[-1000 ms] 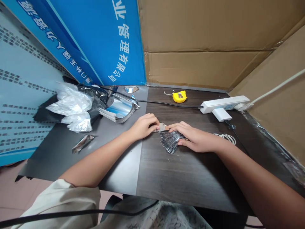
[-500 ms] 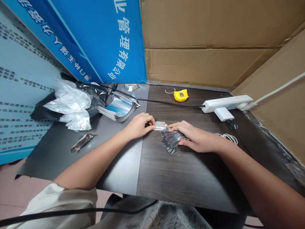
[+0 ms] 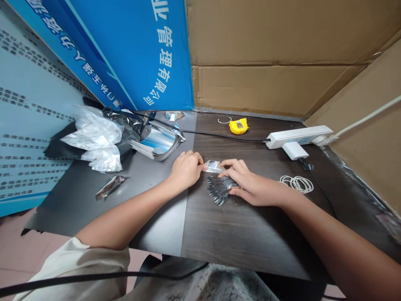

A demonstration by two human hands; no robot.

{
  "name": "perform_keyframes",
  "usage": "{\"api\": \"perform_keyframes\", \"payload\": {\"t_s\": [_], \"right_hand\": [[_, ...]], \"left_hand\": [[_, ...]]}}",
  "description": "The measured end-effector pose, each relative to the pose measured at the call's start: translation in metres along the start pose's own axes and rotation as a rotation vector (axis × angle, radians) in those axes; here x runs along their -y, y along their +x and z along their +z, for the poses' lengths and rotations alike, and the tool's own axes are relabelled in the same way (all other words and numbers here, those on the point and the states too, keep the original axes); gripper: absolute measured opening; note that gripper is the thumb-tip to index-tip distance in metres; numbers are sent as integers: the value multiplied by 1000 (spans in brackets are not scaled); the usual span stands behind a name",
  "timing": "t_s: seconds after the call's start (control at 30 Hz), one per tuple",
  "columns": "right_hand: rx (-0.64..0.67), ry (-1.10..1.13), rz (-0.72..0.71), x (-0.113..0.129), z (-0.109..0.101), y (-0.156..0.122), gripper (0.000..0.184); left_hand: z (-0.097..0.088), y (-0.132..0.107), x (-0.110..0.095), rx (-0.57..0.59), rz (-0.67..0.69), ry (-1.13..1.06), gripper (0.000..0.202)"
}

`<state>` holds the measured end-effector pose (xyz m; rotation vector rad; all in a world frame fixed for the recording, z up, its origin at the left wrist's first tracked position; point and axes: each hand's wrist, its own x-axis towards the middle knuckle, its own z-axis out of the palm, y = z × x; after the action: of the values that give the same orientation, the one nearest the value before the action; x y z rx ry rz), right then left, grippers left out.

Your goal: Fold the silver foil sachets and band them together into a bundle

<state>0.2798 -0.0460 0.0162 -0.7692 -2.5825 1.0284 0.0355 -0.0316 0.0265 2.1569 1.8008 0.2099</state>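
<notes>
Close by, past the front edge of the table (image 3: 244,246), the right hand (image 3: 250,182) has its thumb and fingers around one end of a fan of thin, shiny strips (image 3: 217,191), maybe so they stay bunched and do not slide. Level with it, a shiny packet (image 3: 109,187) lies toward the left edge and white loops (image 3: 301,182) toward the right edge, out of the way. Just past the fan is a foil piece (image 3: 214,167), near the table's middle. The left hand (image 3: 187,168) pinches its left end, and the other hand's fingertips are at its right end, likely to keep it flat. The two hands are apart. Farther back on the left sit a stack of bent silver sheets (image 3: 159,143) and a clear bag (image 3: 94,133). A white power strip (image 3: 293,137) sits back on the right, and a yellow tape measure (image 3: 238,126) is near the back edge.
</notes>
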Motion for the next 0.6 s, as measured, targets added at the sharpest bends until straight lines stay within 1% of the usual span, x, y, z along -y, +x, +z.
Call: {"api": "perform_keyframes", "payload": {"t_s": [0.1,0.17,0.27,0.33,0.4,0.47,0.53,0.6], "right_hand": [[-31,-56,50,1,5,0,33],[-45,-91,77,1,7,-1,32],[-47,-113,97,0,8,-1,32],[-68,-118,99,-1,9,-1,34],[-99,-125,95,-3,10,-1,36],[-124,-134,90,-4,10,-1,36],[-126,-137,83,-5,10,-1,35],[-119,-136,72,-5,10,0,34]], "left_hand": [[3,0,0,-19,55,-89,8],[5,1,1,-5,101,-192,6],[8,3,4,26,147,-381,8],[11,6,7,11,202,-450,11],[14,7,10,-21,290,-441,12],[16,8,13,-63,368,-398,6],[17,8,15,-91,423,-374,2],[18,8,17,-103,471,-374,5]]}}
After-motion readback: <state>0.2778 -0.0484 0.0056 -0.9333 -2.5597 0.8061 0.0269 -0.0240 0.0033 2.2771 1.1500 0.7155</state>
